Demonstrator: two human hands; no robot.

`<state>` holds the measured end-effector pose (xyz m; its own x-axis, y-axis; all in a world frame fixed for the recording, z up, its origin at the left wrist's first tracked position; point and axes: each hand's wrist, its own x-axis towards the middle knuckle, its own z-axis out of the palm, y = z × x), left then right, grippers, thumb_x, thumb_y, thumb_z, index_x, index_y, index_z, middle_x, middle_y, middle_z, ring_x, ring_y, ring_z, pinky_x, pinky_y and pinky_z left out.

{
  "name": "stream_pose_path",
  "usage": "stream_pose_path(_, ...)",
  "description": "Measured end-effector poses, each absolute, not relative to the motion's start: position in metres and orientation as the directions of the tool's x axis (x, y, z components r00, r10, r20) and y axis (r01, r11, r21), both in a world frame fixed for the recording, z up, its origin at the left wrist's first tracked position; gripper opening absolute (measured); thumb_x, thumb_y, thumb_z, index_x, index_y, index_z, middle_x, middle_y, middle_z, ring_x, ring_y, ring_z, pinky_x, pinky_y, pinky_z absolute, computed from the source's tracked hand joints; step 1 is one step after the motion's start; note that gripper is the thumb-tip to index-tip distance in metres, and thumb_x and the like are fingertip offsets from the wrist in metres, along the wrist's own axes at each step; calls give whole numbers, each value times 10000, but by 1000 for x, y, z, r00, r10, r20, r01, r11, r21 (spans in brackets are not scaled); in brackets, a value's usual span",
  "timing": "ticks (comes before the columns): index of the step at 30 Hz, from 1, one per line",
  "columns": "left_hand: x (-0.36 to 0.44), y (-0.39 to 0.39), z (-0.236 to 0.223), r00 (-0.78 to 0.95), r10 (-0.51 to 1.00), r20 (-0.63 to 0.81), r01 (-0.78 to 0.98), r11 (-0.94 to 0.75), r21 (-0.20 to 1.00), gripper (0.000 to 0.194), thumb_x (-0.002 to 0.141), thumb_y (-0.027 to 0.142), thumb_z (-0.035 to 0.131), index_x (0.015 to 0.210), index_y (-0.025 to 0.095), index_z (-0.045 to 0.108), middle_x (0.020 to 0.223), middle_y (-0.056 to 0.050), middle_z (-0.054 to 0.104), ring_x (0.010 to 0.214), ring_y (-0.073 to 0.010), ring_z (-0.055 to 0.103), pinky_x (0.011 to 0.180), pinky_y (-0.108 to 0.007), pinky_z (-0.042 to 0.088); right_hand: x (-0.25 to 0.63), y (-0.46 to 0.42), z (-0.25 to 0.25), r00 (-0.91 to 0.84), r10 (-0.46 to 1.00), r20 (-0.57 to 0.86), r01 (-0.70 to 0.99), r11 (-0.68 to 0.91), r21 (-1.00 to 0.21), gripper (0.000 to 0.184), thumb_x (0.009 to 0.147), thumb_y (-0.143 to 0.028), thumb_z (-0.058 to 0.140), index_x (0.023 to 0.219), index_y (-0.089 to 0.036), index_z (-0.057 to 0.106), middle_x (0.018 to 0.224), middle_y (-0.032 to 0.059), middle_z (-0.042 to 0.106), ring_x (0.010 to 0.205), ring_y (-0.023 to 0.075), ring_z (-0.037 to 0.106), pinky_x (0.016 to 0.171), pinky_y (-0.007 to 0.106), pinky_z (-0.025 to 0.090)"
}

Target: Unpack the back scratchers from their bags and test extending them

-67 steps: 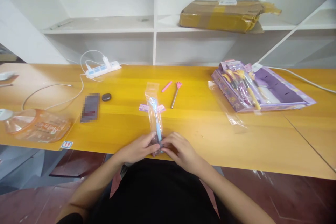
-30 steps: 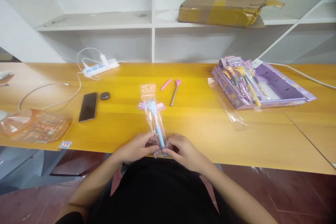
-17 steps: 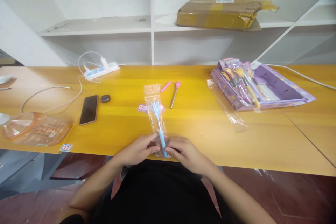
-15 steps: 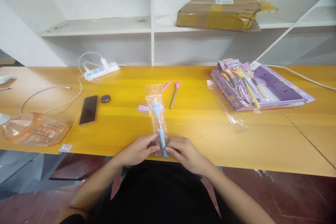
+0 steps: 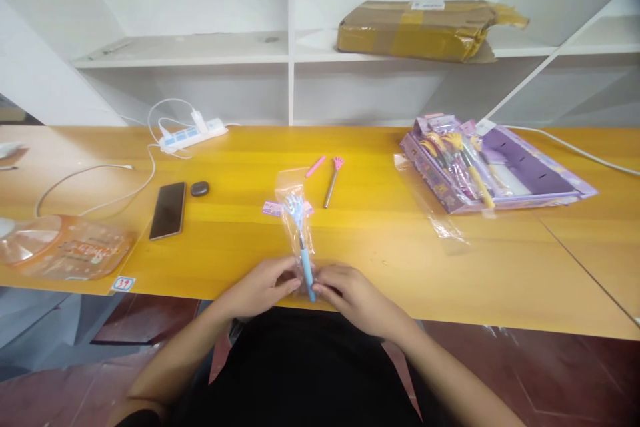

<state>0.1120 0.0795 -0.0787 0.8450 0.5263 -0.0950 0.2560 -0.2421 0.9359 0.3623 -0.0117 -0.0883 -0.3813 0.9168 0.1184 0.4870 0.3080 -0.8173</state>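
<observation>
While your left hand (image 5: pixel 267 285) and right hand (image 5: pixel 353 293) pinch the near end of the clear bag (image 5: pixel 291 230), the blue hand-shaped stick (image 5: pixel 307 270) slants inside, handle toward you, at the table's (image 5: pixel 400 273) near edge. A purple card (image 5: pixel 273 209) shows from behind the bag. Farther off lie a pink-headed metal stick (image 5: pixel 331 186) and a pink tube (image 5: pixel 315 167), with a taped parcel (image 5: pixel 417 32) on the shelf (image 5: pixel 319 45) beyond.

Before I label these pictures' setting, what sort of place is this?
Probably a workroom or office: a number label on the long wooden table, a power strip, and white shelving behind.
</observation>
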Motion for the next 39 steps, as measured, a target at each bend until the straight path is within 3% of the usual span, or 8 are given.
stream_pose_path(8, 104, 97, -92, 503, 859, 94, -21, -96, 995, 590, 1079, 514, 668, 1572, 241, 492, 1139, -66, 683, 1023, -217, 694, 926, -362, 599, 338, -49, -76, -613, 790, -29, 605, 445, -661, 228, 1115, -354, 678, 931, -223, 708, 866, -4, 761, 777, 180, 691, 788, 317, 464)
stream_pose_path(11, 110, 101, -100, 415, 906, 86, 36, -111, 993, 598, 1080, 464, 677, 1580, 243, 436, 1143, -56, 670, 1084, -214, 700, 992, -378, 587, 331, -50, -75, -637, 770, -37, 649, 510, -564, 299, 1043, -432, 783, 862, -209, 702, 810, 15, 758, 700, 200, 684, 695, 336, 441)
stream_pose_path(16, 117, 92, -111, 418, 907, 59, 79, -101, 992, 632, 1061, 389, 687, 1529, 266, 281, 1122, -28, 672, 994, -182, 714, 903, -348, 588, 357, -8, -50, -589, 808, -10, 662, 476, -579, 328, 1133, -412, 640, 872, -227, 715, 821, 14, 747, 670, 177, 673, 622, 321, 440)
stream_pose_path(20, 119, 87, -117, 425, 900, 90, 73, -133, 988, 498, 1057, 358, 675, 1352, 281, 281, 1153, -18, 659, 861, -135, 676, 764, -287, 565, 378, 55, -46, -422, 882, 211, 799, 471, -374, 194, 1148, -245, 535, 1133, -209, 726, 1125, 113, 726, 954, 246, 704, 838, 380, 557)
stream_pose_path(24, 118, 89, -124, 473, 867, 156, 154, -255, 954, 426, 1050, 370, 679, 1158, 286, 275, 1068, -2, 638, 741, -120, 612, 691, -283, 520, 380, 108, -64, -355, 919, 170, 901, 385, -201, 294, 1133, -269, 554, 1383, -164, 669, 1273, 174, 626, 909, 235, 672, 785, 352, 544)
stream_pose_path(29, 114, 89, -123, 554, 824, 117, 272, -313, 910, 310, 1074, 363, 638, 1136, 259, 352, 948, 31, 589, 701, -128, 582, 707, -308, 516, 374, 134, -88, -331, 939, 89, 904, 343, -254, 266, 1135, -289, 581, 1322, -151, 710, 1248, 179, 612, 903, 231, 667, 766, 330, 521)
stream_pose_path(34, 113, 88, -117, 595, 795, 116, 330, -373, 867, 472, 1068, 317, 636, 1448, 221, 373, 915, 40, 608, 715, -151, 625, 742, -331, 544, 388, 135, -95, -376, 922, 89, 867, 384, -316, 151, 1080, -208, 658, 1209, -166, 724, 1254, 125, 627, 887, 181, 689, 839, 323, 578)
stream_pose_path(39, 113, 89, -113, 622, 778, 87, 352, -377, 857, 637, 1070, 303, 618, 1633, 243, 327, 920, 21, 660, 757, -175, 662, 787, -356, 571, 401, 140, -98, -437, 887, 151, 773, 456, -441, 486, 995, -80, 678, 1466, -194, 637, 1488, 153, 604, 1259, 257, 698, 1110, 437, 583)
